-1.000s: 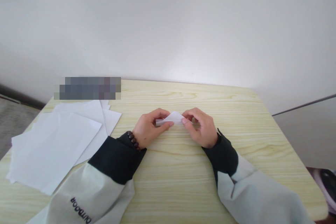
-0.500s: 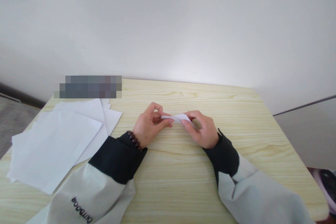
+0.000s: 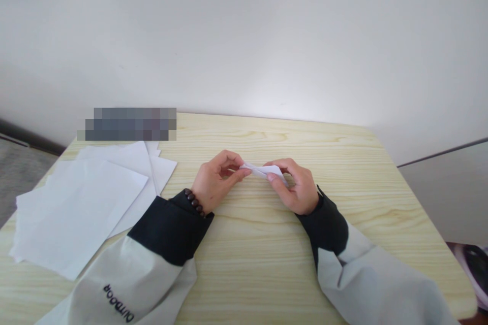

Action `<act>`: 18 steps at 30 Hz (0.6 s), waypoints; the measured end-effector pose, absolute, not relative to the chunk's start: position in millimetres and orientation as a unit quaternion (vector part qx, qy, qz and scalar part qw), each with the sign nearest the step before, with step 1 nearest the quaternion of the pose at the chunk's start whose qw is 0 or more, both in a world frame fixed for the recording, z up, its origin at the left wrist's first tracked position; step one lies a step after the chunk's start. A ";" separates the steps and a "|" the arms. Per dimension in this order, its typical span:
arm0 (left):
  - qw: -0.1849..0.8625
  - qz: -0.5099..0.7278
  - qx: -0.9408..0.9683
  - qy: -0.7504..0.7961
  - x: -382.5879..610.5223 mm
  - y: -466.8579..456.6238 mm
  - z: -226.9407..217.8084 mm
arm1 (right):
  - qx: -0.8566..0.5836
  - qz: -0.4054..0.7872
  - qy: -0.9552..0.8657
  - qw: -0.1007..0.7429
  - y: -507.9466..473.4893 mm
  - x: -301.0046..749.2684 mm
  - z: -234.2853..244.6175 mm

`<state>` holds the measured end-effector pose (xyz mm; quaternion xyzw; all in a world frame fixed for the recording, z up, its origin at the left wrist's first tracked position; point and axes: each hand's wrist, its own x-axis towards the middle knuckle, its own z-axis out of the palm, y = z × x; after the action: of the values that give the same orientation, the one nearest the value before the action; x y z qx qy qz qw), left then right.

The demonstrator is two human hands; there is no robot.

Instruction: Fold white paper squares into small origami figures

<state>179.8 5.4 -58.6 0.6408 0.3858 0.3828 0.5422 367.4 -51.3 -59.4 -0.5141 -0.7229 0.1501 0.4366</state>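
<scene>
A small folded piece of white paper (image 3: pixel 263 170) is held just above the middle of a light wooden table (image 3: pixel 267 254). My left hand (image 3: pixel 215 180), with a dark bead bracelet at the wrist, pinches its left end between thumb and fingers. My right hand (image 3: pixel 295 185) pinches its right end, fingers curled round it. Most of the folded paper is hidden by my fingers.
A loose stack of white paper sheets (image 3: pixel 84 203) lies on the left part of the table. A blurred patch (image 3: pixel 127 124) sits at the table's far left edge against the white wall. The table's right edge drops off near a dark object (image 3: pixel 475 269).
The folded paper has been flattened from a raised peak into a thin, slightly tilted strip. Both hands kept their grip and shifted slightly; the right hand moved a little nearer the left.
</scene>
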 end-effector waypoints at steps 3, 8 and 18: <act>0.544 0.381 0.640 0.386 179.6 5.4 -58.4 | -0.499 0.159 -0.731 0.437 -50.5 366.8 -58.3; 0.548 0.385 0.640 0.375 179.5 4.9 -59.2 | -0.458 0.175 -0.751 0.442 -48.7 366.0 -55.7; 0.523 0.387 0.657 0.380 179.2 4.9 -58.2 | -0.462 0.146 -0.748 0.454 -49.0 367.1 -58.2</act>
<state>179.2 4.9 -58.2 0.6572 0.3803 0.3871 0.5231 367.1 -49.0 -58.2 -0.4621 -0.7478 0.1459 0.4538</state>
